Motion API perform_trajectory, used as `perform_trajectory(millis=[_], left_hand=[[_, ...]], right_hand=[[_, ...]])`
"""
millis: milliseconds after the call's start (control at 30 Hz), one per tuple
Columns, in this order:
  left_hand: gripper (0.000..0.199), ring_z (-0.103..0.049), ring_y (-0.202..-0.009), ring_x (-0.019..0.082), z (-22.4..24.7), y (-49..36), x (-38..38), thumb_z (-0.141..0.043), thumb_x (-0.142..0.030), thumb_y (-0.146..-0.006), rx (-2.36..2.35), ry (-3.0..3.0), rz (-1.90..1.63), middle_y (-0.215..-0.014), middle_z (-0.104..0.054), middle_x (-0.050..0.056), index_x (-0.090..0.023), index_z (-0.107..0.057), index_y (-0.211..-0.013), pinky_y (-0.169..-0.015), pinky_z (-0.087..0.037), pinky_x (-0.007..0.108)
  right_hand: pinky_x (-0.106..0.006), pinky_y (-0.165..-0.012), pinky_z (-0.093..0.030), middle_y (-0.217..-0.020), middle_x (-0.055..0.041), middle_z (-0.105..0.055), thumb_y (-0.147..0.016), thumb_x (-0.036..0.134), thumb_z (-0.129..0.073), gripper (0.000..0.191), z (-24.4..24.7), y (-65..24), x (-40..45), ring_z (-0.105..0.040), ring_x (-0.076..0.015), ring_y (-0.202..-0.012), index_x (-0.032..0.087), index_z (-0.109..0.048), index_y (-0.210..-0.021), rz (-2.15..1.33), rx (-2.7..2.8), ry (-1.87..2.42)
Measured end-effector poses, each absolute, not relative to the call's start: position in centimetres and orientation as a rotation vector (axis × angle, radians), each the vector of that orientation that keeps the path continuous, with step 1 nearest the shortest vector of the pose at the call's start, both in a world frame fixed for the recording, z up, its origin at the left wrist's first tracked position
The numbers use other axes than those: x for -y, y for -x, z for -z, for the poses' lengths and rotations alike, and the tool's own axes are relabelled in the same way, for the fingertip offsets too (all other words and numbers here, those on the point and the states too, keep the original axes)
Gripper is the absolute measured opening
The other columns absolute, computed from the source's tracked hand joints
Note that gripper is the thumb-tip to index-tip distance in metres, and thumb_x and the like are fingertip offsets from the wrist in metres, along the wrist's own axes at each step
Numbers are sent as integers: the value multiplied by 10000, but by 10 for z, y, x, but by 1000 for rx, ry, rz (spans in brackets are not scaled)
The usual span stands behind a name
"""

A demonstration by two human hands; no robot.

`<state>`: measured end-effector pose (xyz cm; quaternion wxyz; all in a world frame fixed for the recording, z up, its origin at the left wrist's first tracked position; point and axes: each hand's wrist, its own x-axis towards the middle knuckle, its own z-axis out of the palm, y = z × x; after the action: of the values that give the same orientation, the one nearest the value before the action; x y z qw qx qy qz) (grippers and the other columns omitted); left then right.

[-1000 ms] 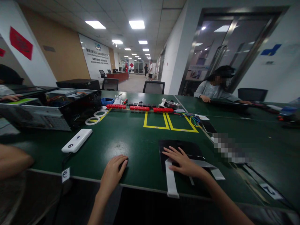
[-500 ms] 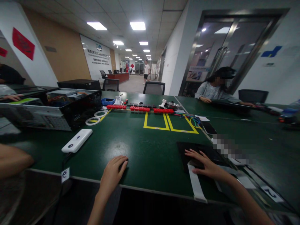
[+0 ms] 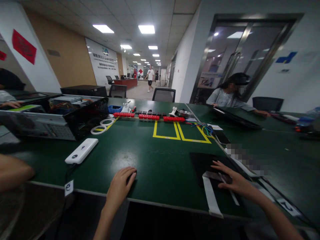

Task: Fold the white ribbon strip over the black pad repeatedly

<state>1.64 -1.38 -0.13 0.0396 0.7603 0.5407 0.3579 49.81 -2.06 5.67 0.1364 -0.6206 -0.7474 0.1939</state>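
My left hand (image 3: 121, 184) rests on the green tabletop near its front edge, with the fingers curled together and the thumb alongside. A small dark patch shows at its fingertips; I cannot make out what it is. My right hand (image 3: 232, 180) is over the right part of the table, fingers spread and the thumb apart. Beneath and beside it lies a flat black sheet (image 3: 200, 161). A white strip (image 3: 209, 195) runs from the black sheet to the front edge, and a thinner pale strip (image 3: 233, 195) shows below the right hand.
An open computer case (image 3: 50, 121) stands at left, beside white rings (image 3: 98, 130) and a white numbered power bank-like block (image 3: 82, 151). Red racks (image 3: 149, 116) line the back behind yellow tape outlines (image 3: 166, 137). Across the table, a person (image 3: 225, 95) handles a dark panel (image 3: 237, 118).
My right hand has moved to the right, uncovering more of the strips and black sheet. My left hand stays put. The person opposite has tilted the dark panel.
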Motion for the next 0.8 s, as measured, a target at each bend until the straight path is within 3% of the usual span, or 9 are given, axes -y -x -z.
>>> perform_trajectory(millis=[100,233,333,567,800], left_hand=[[256,-627,-1030,233,0,-17,15,-481,-331,-905,-1665,-2332,-1089,-1061,-704,48,-233,-689,-1017,-939,-469,418],[253,-634,-1020,235,-2,-18,16,-484,-330,-903,-1667,-2334,-1109,-1050,-709,48,-233,-691,-1010,-935,-475,419],[254,-638,-1015,237,-2,-18,16,-485,-339,-900,-1670,-2331,-1122,-1041,-712,42,-241,-695,-1004,-926,-483,420],[260,-630,-1028,239,-1,-18,16,-481,-336,-903,-1677,-2325,-1110,-1054,-707,48,-235,-688,-1023,-933,-475,428],[266,-634,-1017,237,-2,-18,16,-464,-336,-911,-1669,-2351,-1091,-1050,-708,55,-237,-686,-1017,-929,-476,424]], right_hand=[[-454,-1060,-306,-1383,-155,-449,-632,521,-674,616,-62,-513,32,-376,-318,-1296,215,-606,-1162,-462,2073,1903],[-433,-938,-415,-1087,-171,-638,-608,477,-676,381,-61,-540,46,-576,-331,-1052,235,-681,-901,-355,1992,1969],[-434,-869,-443,-1008,-166,-655,-600,474,-678,359,-54,-562,54,-604,-322,-957,251,-676,-881,-373,1927,1990],[-438,-879,-415,-995,-181,-641,-545,462,-692,343,-53,-576,66,-590,-326,-960,264,-634,-818,-417,1793,1965],[-386,-728,-455,-885,-154,-639,-590,490,-648,425,-58,-575,68,-610,-276,-797,258,-633,-946,-543,1677,2077]])
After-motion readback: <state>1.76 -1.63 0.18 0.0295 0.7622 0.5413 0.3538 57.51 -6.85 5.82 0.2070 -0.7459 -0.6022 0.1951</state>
